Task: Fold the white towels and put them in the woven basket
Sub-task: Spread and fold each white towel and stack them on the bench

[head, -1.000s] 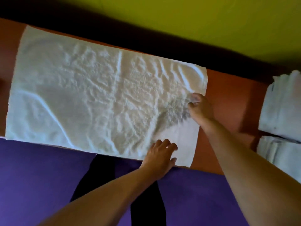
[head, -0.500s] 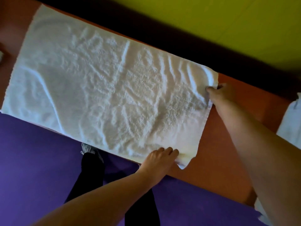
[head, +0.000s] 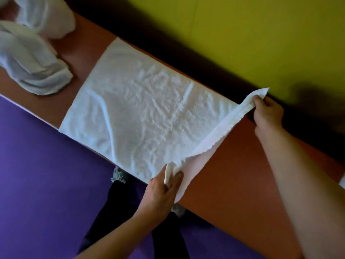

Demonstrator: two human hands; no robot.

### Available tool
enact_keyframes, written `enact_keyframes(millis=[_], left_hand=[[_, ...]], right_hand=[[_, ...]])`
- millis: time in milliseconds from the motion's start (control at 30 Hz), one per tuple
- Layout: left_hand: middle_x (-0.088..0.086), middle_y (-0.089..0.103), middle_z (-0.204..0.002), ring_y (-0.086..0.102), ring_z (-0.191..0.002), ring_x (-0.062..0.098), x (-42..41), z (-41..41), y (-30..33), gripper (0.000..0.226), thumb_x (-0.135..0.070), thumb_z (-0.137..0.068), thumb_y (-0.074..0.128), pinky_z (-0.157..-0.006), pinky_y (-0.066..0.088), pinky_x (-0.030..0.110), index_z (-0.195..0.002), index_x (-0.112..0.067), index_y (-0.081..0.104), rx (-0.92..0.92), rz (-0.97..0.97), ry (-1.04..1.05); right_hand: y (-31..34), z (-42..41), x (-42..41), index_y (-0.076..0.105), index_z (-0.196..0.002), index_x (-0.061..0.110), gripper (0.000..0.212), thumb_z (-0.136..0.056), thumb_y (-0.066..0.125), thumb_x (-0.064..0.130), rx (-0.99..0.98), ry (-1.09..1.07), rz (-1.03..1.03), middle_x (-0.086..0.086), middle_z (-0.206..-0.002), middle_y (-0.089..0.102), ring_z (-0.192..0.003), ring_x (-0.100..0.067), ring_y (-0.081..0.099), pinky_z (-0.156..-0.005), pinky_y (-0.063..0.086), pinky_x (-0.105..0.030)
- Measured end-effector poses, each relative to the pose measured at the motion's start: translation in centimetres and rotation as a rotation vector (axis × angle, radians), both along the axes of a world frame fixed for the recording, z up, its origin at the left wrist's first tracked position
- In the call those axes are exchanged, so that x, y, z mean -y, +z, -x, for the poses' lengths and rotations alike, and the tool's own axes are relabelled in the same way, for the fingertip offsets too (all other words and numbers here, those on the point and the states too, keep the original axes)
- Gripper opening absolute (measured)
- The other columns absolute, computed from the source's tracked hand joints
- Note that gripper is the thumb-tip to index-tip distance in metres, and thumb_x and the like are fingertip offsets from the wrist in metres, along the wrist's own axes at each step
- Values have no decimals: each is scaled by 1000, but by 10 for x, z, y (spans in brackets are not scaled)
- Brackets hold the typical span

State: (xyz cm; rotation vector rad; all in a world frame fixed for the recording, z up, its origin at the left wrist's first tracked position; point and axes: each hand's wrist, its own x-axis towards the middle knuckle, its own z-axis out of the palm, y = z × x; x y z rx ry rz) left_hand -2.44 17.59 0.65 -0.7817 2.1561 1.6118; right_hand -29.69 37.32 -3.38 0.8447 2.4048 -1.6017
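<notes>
Left hand (head: 164, 186) and right hand (head: 266, 111) each pinch a corner of the towel (head: 141, 116), lifting its lower-right end off the worktop (head: 233, 174), likely to fold it over.

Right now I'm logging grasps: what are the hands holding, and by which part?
Both pinch the spread white towel: left hand holds its near right corner, right hand its far right corner, lifted.

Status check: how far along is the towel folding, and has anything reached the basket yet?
Done: nothing that I can confirm. No basket is in view, and the white towels at the table's left end look loosely piled and blurred. In hand: the spread towel is starting its first fold, with the left hand pinching the near corner and the right hand lifting the far corner. Left: finish folding it, then the pile, then basket everything.
</notes>
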Motion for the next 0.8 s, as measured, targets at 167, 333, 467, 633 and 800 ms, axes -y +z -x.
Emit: enact_keyframes(millis=[167,333,467,633,800], left_hand=[[-4,46,-59,43,-55,11,78,-7,15,41,-66,-96,39,-54,37,28,-72,-34,50,-77,73,146],[6,42,-67,41,-63,22,148,-9,27,53,-60,-96,41,-63,41,49,-75,-12,44,-84,58,283],[16,64,-76,64,-68,25,201,-10,25,53,-55,-99,47,-56,49,21,-76,-9,61,-21,-12,386],[9,71,-71,69,-63,13,268,-7,16,49,-43,-102,48,-61,54,31,-76,-5,63,75,15,333],[6,71,-67,66,-57,9,317,-2,-5,44,-37,-105,46,-57,48,19,-76,-10,64,121,53,390]], right_hand=[[18,22,107,64,-73,22,21,-94,58,22,-75,102,-3,2,-79,66,-75,-14,65,-70,51,-30],[29,37,213,57,-66,21,31,-96,55,14,-125,152,58,8,-65,57,-46,9,51,-52,42,-13],[32,45,288,56,-65,22,33,-97,54,15,-162,217,51,10,-64,55,-48,10,52,-57,45,-17],[27,54,361,67,-74,19,26,-96,54,25,-148,272,47,6,-70,65,-76,-19,69,-79,62,-48],[14,58,413,70,-82,16,24,-99,55,24,-110,301,25,2,-76,67,-86,-25,73,-80,62,-50]])
